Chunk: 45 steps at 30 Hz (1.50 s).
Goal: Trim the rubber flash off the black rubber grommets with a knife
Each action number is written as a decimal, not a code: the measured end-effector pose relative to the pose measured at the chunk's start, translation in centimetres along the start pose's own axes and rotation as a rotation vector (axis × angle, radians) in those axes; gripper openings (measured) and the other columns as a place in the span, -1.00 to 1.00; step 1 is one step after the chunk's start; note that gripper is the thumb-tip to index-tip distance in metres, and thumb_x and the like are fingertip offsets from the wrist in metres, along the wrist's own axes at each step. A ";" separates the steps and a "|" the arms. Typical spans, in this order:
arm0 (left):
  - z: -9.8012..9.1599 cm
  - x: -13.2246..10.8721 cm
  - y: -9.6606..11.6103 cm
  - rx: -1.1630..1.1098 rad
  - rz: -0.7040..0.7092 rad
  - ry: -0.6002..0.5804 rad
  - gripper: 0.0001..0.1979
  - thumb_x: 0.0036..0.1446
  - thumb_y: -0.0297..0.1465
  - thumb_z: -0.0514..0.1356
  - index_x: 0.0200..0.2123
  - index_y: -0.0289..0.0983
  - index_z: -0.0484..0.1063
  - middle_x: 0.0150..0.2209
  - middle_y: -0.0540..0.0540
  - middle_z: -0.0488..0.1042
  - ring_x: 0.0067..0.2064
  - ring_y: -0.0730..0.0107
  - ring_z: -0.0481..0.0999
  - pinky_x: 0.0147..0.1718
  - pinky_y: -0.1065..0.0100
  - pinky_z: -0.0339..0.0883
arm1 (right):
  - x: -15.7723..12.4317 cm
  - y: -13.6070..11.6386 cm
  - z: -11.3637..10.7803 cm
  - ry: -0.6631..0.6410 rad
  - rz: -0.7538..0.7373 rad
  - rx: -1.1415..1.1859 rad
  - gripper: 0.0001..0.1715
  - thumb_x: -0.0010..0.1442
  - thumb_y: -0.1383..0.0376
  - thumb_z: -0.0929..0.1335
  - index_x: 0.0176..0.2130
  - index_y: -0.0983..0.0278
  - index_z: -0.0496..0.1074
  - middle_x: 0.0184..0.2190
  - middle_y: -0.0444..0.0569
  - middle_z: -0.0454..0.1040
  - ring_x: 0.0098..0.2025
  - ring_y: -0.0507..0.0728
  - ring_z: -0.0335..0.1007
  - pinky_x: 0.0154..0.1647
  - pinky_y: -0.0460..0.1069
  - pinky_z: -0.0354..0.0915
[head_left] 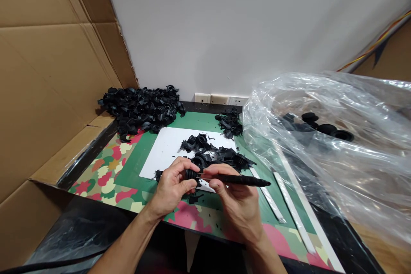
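Note:
Between the thumb and fingers of my left hand [173, 184] is a small ribbed black rubber part [191, 174]. My right hand [240, 201] grips a slim black-handled tool [244, 180] like a pen, its thin metal tip pointing left and meeting the rubber part. I cannot make out whether that tip is a blade. Just beyond both hands, a loose heap of black rubber parts and scraps [224, 157] lies on a white sheet [157, 150]. Small black shreds are scattered below my fingers.
A large pile of black rubber pieces [144, 107] rises at the back left, beside a cardboard wall [58, 51]. Another small pile [230, 122] sits at the back. On the right spreads a clear plastic bag [321, 158] with black round parts inside. Two white strips [293, 212] lie on the green mat.

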<state>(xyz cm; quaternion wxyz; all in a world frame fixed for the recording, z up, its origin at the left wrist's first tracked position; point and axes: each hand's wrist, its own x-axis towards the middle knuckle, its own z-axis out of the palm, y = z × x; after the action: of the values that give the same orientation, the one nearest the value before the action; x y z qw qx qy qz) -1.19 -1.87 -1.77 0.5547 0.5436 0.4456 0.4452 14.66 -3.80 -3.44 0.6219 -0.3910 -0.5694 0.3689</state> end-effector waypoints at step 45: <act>0.3 -0.3 -0.9 0.041 -0.021 0.143 -0.76 -0.19 -0.52 0.28 -0.34 -0.29 0.56 -0.31 0.02 0.33 -0.61 0.64 0.35 -0.64 0.48 0.24 | -0.2 -0.1 -0.2 0.154 0.308 0.113 -0.65 0.13 0.05 0.40 -0.41 0.29 0.47 -0.46 -0.05 0.50 -0.55 0.02 0.38 -0.56 -0.09 0.32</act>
<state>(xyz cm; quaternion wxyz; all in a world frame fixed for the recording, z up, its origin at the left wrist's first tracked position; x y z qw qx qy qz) -1.00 -2.27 -2.68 0.5148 0.5169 0.4991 0.4677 14.83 -4.07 -3.43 0.6208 -0.4652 -0.4319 0.4601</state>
